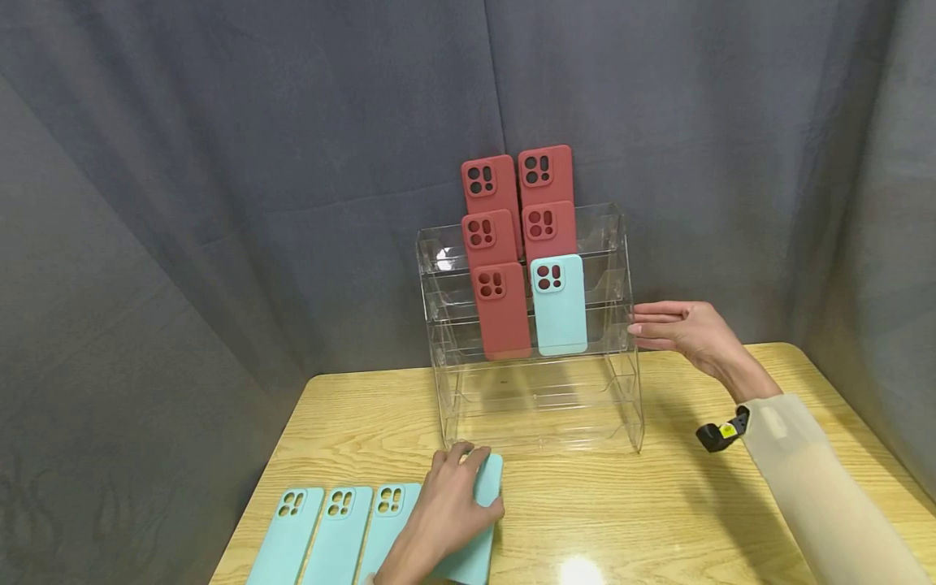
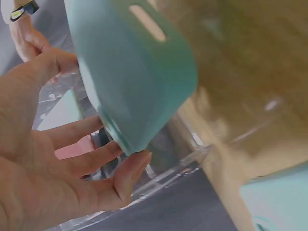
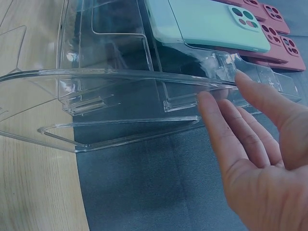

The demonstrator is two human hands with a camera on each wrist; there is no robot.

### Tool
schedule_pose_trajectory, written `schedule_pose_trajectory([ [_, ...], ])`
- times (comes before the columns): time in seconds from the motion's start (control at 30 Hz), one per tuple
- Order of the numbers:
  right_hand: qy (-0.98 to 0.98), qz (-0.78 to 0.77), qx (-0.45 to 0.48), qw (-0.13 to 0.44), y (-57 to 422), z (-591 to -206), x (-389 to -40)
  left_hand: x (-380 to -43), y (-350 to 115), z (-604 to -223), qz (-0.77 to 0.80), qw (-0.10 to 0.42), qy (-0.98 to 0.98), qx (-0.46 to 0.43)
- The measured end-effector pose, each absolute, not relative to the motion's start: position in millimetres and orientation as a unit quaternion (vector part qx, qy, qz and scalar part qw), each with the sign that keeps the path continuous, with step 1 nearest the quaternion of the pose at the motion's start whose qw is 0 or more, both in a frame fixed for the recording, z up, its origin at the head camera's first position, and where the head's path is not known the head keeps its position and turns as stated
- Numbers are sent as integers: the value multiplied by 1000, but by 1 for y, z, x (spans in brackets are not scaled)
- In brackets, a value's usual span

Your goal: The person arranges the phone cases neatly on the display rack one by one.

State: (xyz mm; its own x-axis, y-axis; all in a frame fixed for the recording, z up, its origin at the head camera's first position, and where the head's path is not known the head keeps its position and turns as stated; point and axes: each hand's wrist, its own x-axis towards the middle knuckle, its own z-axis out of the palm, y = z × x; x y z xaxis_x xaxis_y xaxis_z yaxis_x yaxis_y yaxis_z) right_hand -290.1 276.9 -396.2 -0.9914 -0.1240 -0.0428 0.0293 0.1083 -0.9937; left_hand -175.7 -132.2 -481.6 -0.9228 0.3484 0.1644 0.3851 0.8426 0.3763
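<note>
While, lower centre, the left hand [image 1: 448,505] pinched a mint case [image 1: 488,479], the right hand [image 1: 695,331], fingers loosely extended, touched the rack [image 1: 537,401].

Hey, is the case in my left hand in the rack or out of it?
Out: the left hand holds the mint case in front of the clear rack.

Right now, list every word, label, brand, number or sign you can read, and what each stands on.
None readable in any view.
Yellow patch on the black wrist device: too small to read.
Dark speck at the clear rack: too small to tell whether it's text.
Red phone cases, light-blue phone cases: no lettering seen.
</note>
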Motion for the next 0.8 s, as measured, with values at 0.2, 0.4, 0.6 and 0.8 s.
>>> schedule_pose_trajectory([
  [0.2, 739, -670, -30, 60, 276, -396, -290, -178, -119, -464, -211, 111, -952, -195],
  [0.4, 741, -669, -32, 57, 277, -396, -290, -186, -104, -447, -216, 209, -932, -202],
  [0.6, 748, -661, -35, 53, 277, -397, -291, -200, -86, -433, -206, 291, -912, -200],
  [0.8, 747, -662, -36, 50, 277, -397, -291, -223, -69, -421, -191, 366, -889, -199],
])
